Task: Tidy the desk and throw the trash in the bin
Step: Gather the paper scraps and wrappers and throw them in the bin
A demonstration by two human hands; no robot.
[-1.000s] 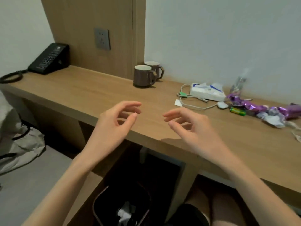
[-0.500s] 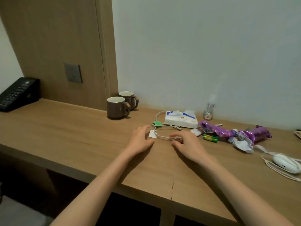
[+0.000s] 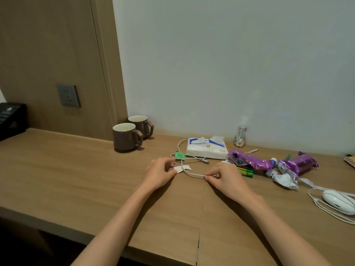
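Item: white cable (image 3: 192, 174) | Where: mid-worktop (image 3: 76, 179), toward the back edge, beside the tissue pack (image 3: 207, 150) | Handling: I judge it light, limp and smooth; best gathered in loops | My right hand (image 3: 224, 178): pinching the cable | My left hand (image 3: 160, 174): curled at the paper scrap (image 3: 181, 168), grip unclear

Cut by the left edge: black telephone (image 3: 11, 120). Cut by the right edge: notebook (image 3: 350, 161). Half hidden behind right hand (image 3: 226, 178): green batteries (image 3: 246, 172).

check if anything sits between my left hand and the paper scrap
Nothing visible does: the left hand pinches the white paper scrap. The white cable, pinched by the right hand, appears to lie across it.
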